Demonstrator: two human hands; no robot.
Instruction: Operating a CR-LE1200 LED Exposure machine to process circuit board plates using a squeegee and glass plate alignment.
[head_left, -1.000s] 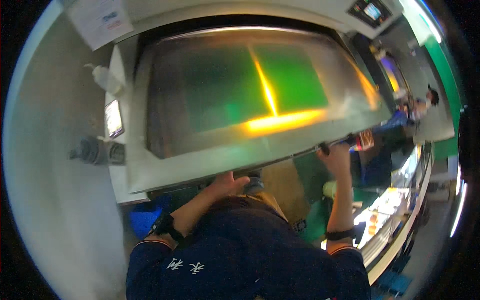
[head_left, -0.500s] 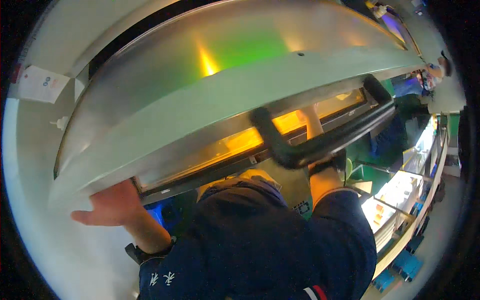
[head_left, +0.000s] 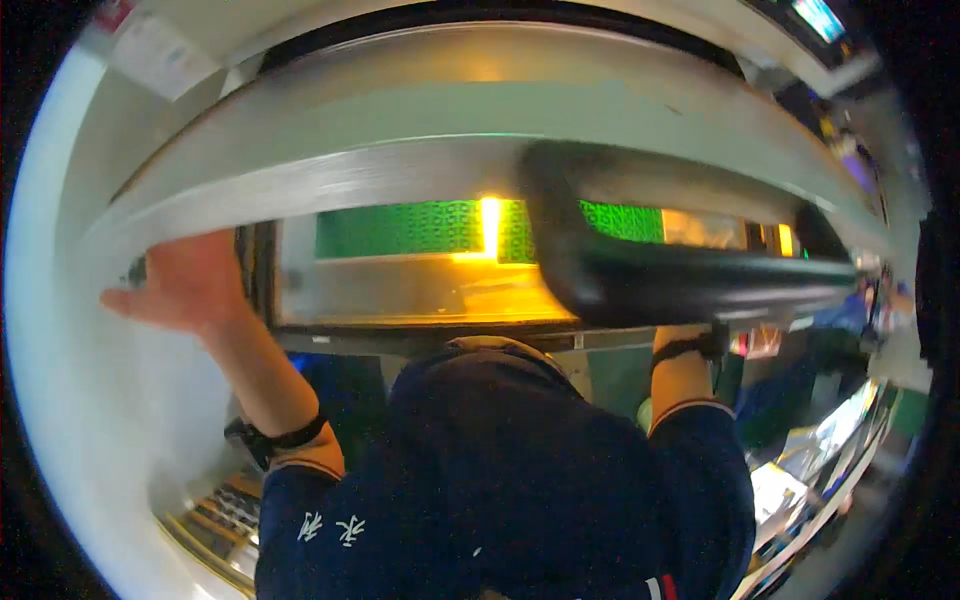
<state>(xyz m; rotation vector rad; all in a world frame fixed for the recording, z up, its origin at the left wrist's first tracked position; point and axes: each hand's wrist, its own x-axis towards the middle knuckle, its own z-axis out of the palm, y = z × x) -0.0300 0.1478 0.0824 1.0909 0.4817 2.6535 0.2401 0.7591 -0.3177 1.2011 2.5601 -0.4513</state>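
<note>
A large metal cover (head_left: pixel 420 110) with a rounded front edge arches in front of me. From its lower right side a thick black handle (head_left: pixel 700 285) juts toward me. My left hand (head_left: pixel 190 285) is raised at the cover's left end, fingers spread, its upper part tucked behind the edge, apparently holding nothing. My right forearm (head_left: pixel 683 378), with a black band at the wrist, reaches up behind the handle, which hides the right hand. Beneath the cover a window-like opening (head_left: pixel 380 290) shows a green patterned surface (head_left: pixel 400 230) and a bright yellow light (head_left: pixel 491 225).
A dark frame (head_left: pixel 430 338) borders the opening close to my body. White paper (head_left: pixel 165 60) hangs on the wall at the upper left. A lit screen (head_left: pixel 820 18) is at the far upper right. A brightly lit table (head_left: pixel 780 495) stands at the lower right, a rack (head_left: pixel 225 520) at the lower left.
My view has turned, so the cover now lies level and more of the opening shows. My left hand sits higher in the picture. My right hand, seen earlier at the opening, is now behind the handle.
</note>
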